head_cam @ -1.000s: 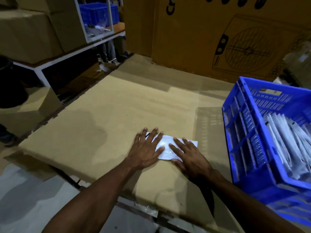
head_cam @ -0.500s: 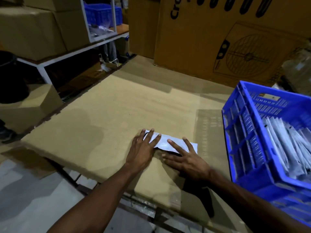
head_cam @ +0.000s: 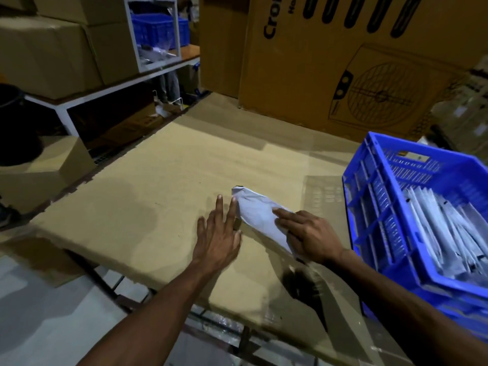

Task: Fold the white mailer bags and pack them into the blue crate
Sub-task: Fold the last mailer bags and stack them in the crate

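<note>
My right hand (head_cam: 311, 237) pinches the folded white plastic mailer bag (head_cam: 260, 219) by its near end, tilting it off the cardboard-covered bench (head_cam: 163, 186) toward the blue slatted plastic crate (head_cam: 369, 207), while my left hand (head_cam: 217, 233), fingers straight, holds nothing.

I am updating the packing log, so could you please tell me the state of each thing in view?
Folded mailer bag: lifted at an angle, held.
Right hand: grips the bag.
Left hand: fingers straight, beside the bag.
Blue crate: partly filled.
Packed bags: standing on edge.
</note>
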`<state>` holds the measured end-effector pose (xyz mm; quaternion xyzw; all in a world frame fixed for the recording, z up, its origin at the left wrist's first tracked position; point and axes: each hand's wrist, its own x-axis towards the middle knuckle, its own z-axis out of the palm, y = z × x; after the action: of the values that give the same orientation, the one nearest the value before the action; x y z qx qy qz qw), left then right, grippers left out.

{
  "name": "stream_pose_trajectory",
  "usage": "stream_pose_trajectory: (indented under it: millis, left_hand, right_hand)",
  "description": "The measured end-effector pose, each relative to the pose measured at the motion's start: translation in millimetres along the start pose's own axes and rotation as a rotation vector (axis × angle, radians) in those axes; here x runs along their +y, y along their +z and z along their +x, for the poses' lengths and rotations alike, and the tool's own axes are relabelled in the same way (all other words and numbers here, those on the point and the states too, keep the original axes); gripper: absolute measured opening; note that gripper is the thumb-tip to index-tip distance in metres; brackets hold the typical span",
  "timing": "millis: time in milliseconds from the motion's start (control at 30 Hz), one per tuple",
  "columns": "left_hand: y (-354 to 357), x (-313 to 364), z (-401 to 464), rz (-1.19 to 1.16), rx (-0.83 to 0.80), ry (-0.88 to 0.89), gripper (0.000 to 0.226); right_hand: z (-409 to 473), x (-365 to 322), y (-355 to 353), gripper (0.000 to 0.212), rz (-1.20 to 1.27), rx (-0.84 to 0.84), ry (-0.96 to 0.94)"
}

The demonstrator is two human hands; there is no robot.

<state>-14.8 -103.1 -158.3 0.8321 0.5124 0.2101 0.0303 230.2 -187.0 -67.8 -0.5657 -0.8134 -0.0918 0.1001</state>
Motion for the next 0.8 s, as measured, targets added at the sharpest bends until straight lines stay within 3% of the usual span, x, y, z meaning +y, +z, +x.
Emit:
stream_pose_trajectory:
  millis: [200, 333, 433, 567, 633, 800]
  left_hand:
    - [2, 2, 4, 0.064, -0.164, -0.007, 0.069]
    - [-2, 1, 6, 0.06, -0.238, -0.014, 0.073]
    - [-7, 1, 6, 0.053, -0.178, 0.017, 0.072]
    - [-6, 3, 6, 0.106, -0.097, 0.24, 0.064]
    - [0, 3, 7, 0.131, -0.122, 0.324, 0.063]
    - [3, 4, 3, 0.06, -0.252, 0.239, 0.069]
  right_hand:
    - [20, 31, 8, 0.045, -0.181, -0.248, 0.152]
    - [31, 0, 33, 0.049, -0.037, -0.263, 0.263]
    - [29, -23, 46, 0.049, 0.004, -0.275, 0.215]
    - [14, -33, 55, 0.057, 0.126, -0.28, 0.076]
    - [8, -43, 56, 0.061, 0.206, -0.254, 0.116]
    - [-2, -59, 73, 0.074, 0.175, -0.225, 0.291]
